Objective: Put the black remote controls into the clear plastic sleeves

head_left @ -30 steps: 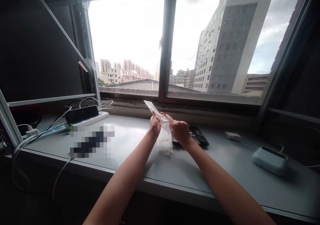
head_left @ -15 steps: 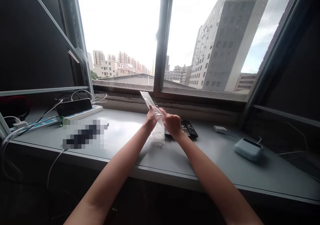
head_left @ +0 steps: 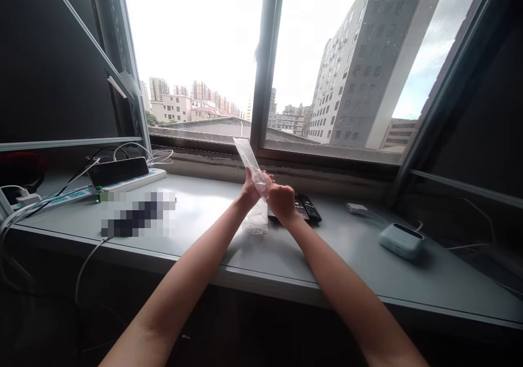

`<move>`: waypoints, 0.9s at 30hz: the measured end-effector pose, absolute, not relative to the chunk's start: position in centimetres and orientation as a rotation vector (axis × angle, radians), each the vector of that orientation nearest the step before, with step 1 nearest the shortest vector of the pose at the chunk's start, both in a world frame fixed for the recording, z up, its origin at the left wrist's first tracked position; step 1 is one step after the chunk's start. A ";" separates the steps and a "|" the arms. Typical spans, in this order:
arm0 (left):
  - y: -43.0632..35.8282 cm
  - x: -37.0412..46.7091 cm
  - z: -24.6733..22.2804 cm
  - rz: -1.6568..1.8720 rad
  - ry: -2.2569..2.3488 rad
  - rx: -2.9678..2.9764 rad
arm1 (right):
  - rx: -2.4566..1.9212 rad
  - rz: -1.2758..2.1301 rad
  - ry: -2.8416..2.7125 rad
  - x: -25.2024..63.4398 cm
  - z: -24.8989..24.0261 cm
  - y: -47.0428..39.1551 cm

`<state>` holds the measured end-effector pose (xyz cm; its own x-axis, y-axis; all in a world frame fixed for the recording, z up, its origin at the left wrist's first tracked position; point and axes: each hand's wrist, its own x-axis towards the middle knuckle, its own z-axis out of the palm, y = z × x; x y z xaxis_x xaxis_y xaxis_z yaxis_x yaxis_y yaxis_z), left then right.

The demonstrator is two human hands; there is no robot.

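A clear plastic bag [head_left: 247, 157] slants up to the left between my hands, over the middle of the desk. My left hand [head_left: 250, 189] holds it from the left, the thumb pointing up along its side. My right hand [head_left: 281, 199] is closed on its lower right edge. More clear plastic [head_left: 256, 220] lies on the desk just below the hands. Behind my right hand sit black remote controls [head_left: 311, 209], partly covered by it.
The grey desk [head_left: 196, 193] runs under the window. At left are a power strip [head_left: 157, 177], a phone [head_left: 118, 171], cables and a blurred dark object [head_left: 139, 214]. A light blue device [head_left: 401, 242] and a white adapter [head_left: 356, 208] stand at right.
The plastic bag is raised slightly and shows more upright between my hands. My left hand has shifted a little to the right and up. The whole view has moved slightly.
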<state>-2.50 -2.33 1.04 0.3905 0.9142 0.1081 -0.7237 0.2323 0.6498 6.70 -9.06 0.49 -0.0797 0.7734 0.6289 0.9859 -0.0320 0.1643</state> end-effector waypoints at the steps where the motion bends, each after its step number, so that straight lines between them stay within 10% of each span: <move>1: -2.3 -2.5 1.0 1.137 0.329 0.700 | -1.846 -0.830 -1.886 6.7 0.6 -9.2; 27: -2.1 -1.8 0.5 1.256 0.354 0.769 | -1.820 -0.887 -1.885 7.0 0.6 -8.9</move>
<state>-1.84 -2.07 0.46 0.2994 0.9399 0.1640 -0.7157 0.1075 0.6901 6.99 -8.93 0.63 -0.0951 0.7479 0.6569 0.9829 -0.0339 0.1809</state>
